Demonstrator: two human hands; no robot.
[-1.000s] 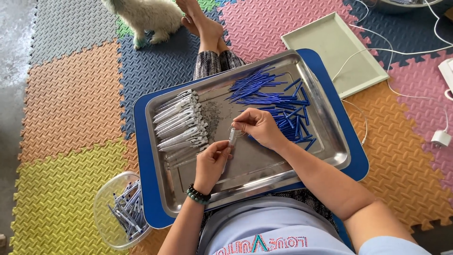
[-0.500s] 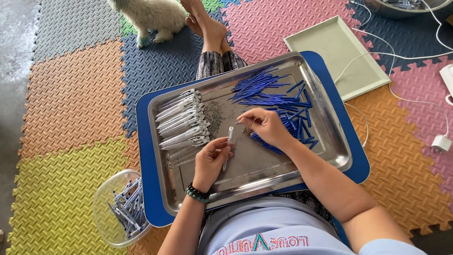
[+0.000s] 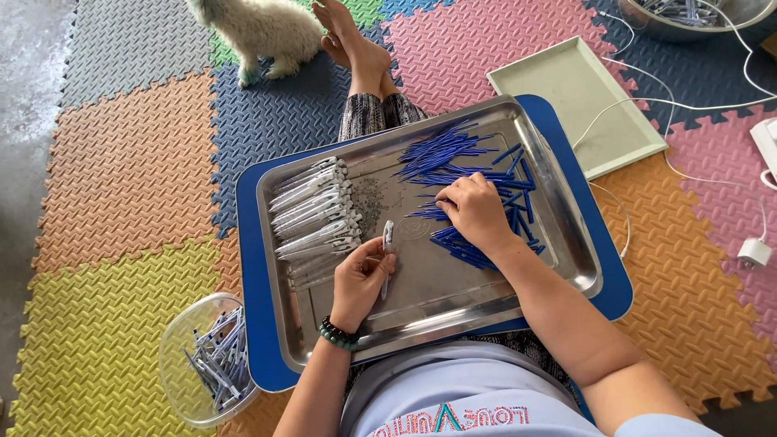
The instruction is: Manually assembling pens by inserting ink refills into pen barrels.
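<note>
A steel tray [image 3: 566, 243] rests on a blue tray [image 3: 251, 267] across my lap. My left hand [image 3: 360, 279] holds a white pen barrel [image 3: 388, 243] upright over the tray's middle. My right hand [image 3: 476, 212] lies palm down on a pile of blue pen refills [image 3: 453, 154] on the right of the tray, fingers pinching at them. A stack of white pen barrels [image 3: 316, 214] lies on the tray's left side.
A clear plastic tub [image 3: 182, 364] with finished pens stands at my lower left on coloured foam mats. A pale green tray [image 3: 579, 101] and white cables [image 3: 672, 101] lie to the right. A white dog [image 3: 259, 28] and my bare feet [image 3: 352, 36] are ahead.
My right hand has let go of the barrel and moved right onto the blue refills. My left hand keeps the barrel, shifted slightly.
</note>
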